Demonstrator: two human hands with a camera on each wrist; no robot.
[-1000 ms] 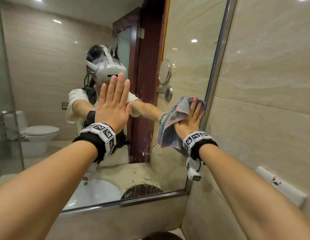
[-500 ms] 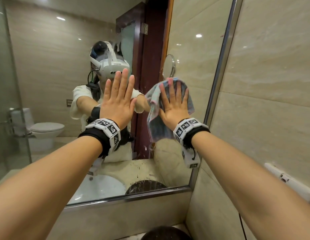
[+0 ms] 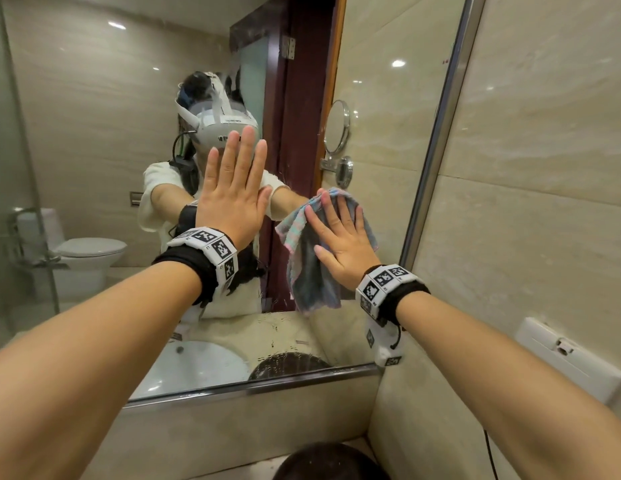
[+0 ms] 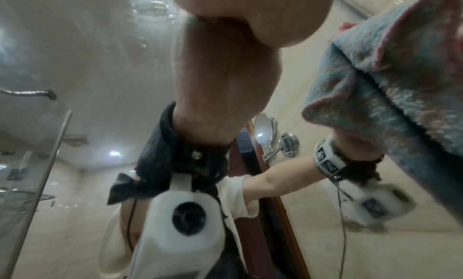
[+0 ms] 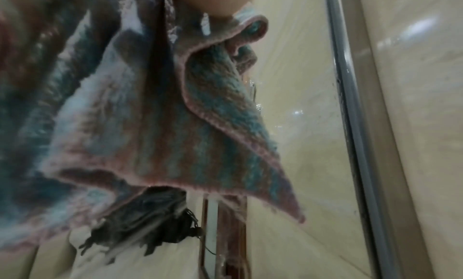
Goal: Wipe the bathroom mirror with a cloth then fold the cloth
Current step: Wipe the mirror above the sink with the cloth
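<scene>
I note my right hand (image 3: 340, 244), fingers flat, has dragged the cloth (image 3: 311, 268) down-left across the mirror (image 3: 388, 140); left hand (image 3: 233, 199) stays braced flat on the glass. Wiping continues; folding not started.

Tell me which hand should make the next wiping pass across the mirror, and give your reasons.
Right. The right hand already presses the cloth flat against the mirror, fingers spread over it. The left hand lies bare and flat on the glass beside it with no cloth, so it probably only braces.
</scene>
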